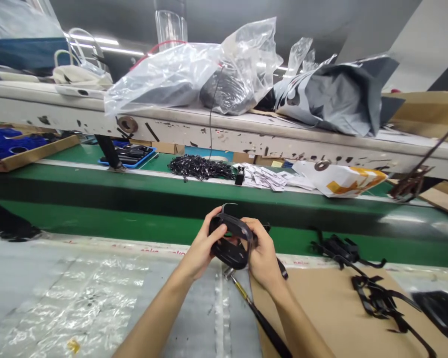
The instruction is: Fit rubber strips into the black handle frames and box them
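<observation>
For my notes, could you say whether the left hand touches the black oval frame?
Touching: in the head view, the left hand grips the black oval frame.

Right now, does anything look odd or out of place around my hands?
Yes. A thin silvery wire sticks up from the top of the black moulded frame held by your left hand and right hand; it looks stray against the frame. Behind, the white beam is chipped and blotched with black marks.

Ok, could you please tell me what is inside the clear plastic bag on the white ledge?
The clear plastic bag holds a dark, crinkled bundle; folds and glare cover its shape, so its kind cannot be told.
</observation>
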`<act>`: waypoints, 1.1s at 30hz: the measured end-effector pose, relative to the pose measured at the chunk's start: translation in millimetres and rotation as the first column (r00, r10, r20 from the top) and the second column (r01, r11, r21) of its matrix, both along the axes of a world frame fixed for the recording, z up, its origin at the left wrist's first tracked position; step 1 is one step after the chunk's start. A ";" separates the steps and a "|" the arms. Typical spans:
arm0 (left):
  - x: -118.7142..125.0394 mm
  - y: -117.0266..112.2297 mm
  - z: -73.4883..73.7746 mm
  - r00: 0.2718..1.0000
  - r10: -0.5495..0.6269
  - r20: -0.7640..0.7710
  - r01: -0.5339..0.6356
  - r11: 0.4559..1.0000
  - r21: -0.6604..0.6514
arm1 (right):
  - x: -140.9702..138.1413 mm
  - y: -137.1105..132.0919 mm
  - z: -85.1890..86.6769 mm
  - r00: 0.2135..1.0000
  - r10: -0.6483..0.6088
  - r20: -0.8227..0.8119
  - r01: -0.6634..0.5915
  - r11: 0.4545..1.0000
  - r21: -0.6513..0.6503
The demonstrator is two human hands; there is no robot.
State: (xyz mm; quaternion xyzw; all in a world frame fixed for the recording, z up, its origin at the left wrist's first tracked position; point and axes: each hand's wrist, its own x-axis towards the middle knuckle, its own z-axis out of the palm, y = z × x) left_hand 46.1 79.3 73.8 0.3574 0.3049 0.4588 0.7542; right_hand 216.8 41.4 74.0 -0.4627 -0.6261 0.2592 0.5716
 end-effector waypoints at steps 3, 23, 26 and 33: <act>-4.6 2.5 -0.6 0.996 0.057 -0.072 -0.052 0.996 0.071 | 9.1 -6.3 7.6 0.980 0.080 0.181 -0.084 0.996 0.016; -1.4 2.0 -0.1 0.983 -0.037 -0.180 0.064 0.987 0.146 | 58.7 26.9 -1.4 0.859 -0.478 0.185 0.412 0.859 0.305; 2.2 -3.2 1.0 0.988 -0.147 -0.039 0.149 0.987 0.055 | 56.3 34.5 -10.7 0.870 -0.422 0.256 0.365 0.899 0.243; 1.6 -5.4 10.2 0.996 -0.063 0.060 0.063 0.998 0.001 | 77.3 35.0 -2.4 0.843 -0.514 0.162 0.477 0.851 0.220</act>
